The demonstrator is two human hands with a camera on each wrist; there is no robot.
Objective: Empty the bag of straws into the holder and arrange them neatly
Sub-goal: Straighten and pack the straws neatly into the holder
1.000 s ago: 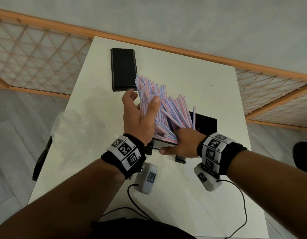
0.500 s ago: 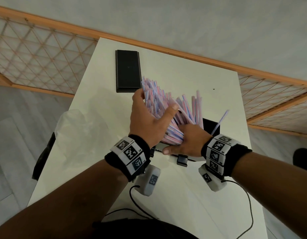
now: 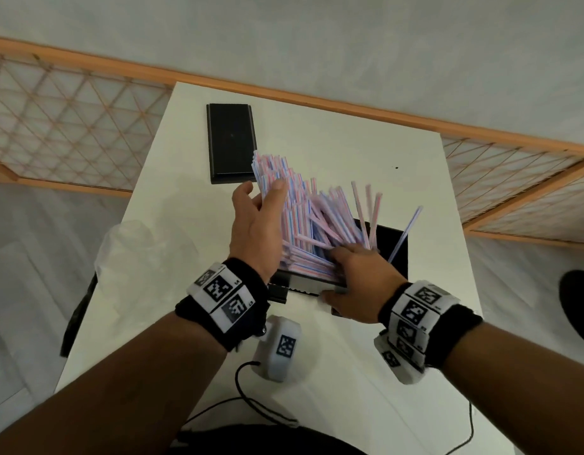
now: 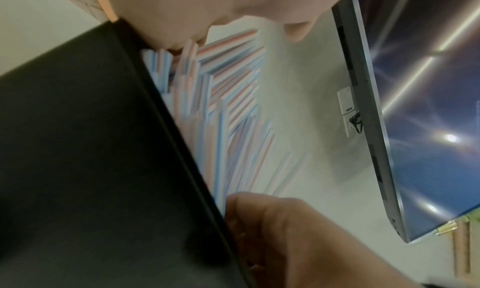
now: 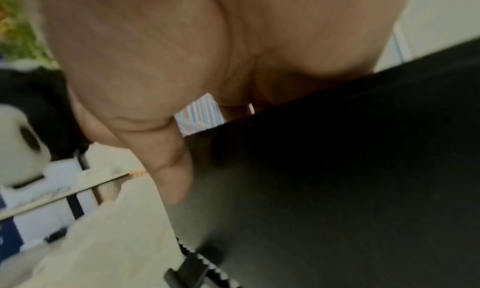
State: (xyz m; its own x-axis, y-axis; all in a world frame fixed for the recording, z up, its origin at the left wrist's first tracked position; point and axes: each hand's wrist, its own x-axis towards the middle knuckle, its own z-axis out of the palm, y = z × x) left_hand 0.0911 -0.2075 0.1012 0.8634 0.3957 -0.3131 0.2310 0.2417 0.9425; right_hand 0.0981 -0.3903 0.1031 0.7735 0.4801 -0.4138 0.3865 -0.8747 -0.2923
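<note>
Hands: left flat against straws, fingers straight; right spread on their lower ends, thumb on holder. Best practice, judged: square the leaning bundle gently, gather strays.

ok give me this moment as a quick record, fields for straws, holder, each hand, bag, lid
straws: striped pink and blue straws stand fanned and uneven in the holder; one leans away at the right
holder: black box on the white table, open at the top
left hand: left hand lies against the bundle's left side, fingers fairly straight
right hand: right hand lies on the holder's near edge, thumb on its front wall, fingers against the straws
bag: clear plastic bag lies crumpled at the table's left edge
lid: flat black panel, perhaps the lid, lies at the far left
</note>
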